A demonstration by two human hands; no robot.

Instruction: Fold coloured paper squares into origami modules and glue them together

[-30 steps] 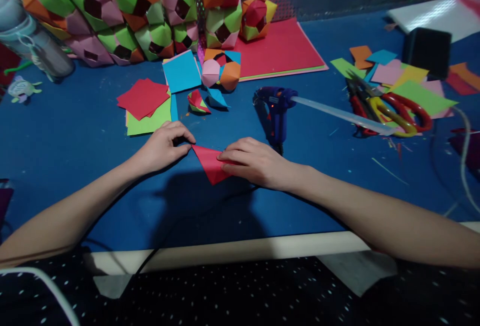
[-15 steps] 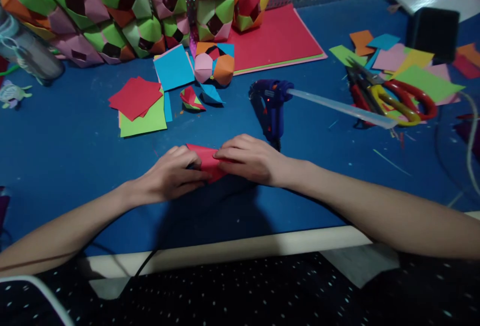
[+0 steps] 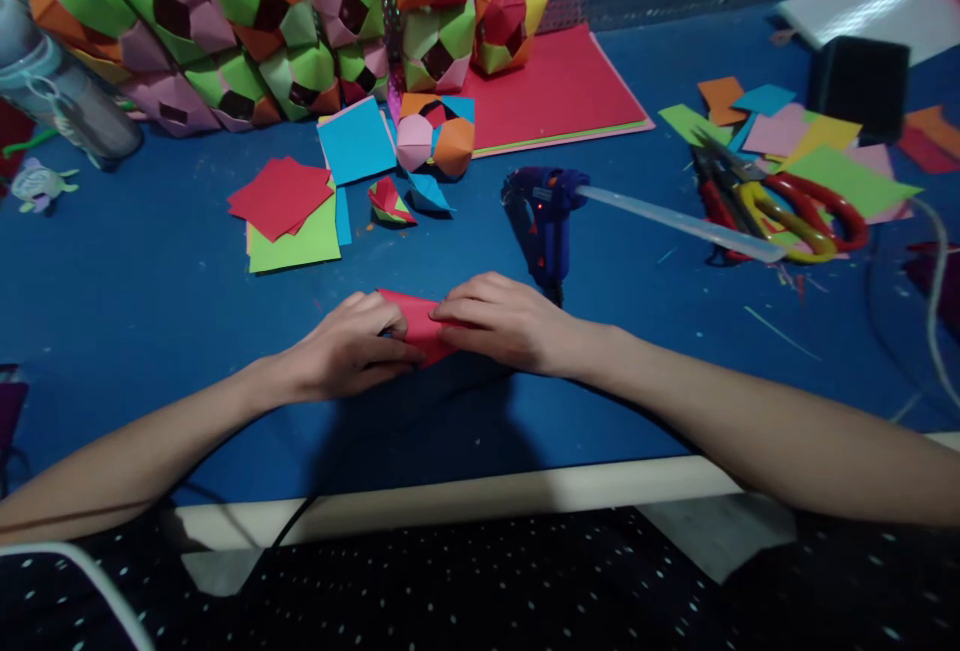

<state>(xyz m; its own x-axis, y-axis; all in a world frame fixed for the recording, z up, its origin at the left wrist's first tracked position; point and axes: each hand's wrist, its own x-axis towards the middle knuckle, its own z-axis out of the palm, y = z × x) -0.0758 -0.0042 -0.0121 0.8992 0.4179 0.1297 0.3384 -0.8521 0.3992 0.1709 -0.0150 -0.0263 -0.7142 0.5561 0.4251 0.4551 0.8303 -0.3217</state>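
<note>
Red folded paper (image 3: 417, 323) pressed flat under left hand (image 3: 352, 343) and right hand (image 3: 504, 321)

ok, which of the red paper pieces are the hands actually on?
The folded red paper piece pinned between left hand and right hand. The loose red squares on the green sheet lie untouched.

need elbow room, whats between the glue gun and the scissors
Head view: only the glue stick jutting from the glue gun toward the scissors, over bare blue table.

I count two hands (image 3: 352, 346) (image 3: 502, 321) on one red paper (image 3: 416, 323), one glue gun (image 3: 547, 216), one bottle (image 3: 60, 91) and one pair of scissors (image 3: 795, 211).
</note>
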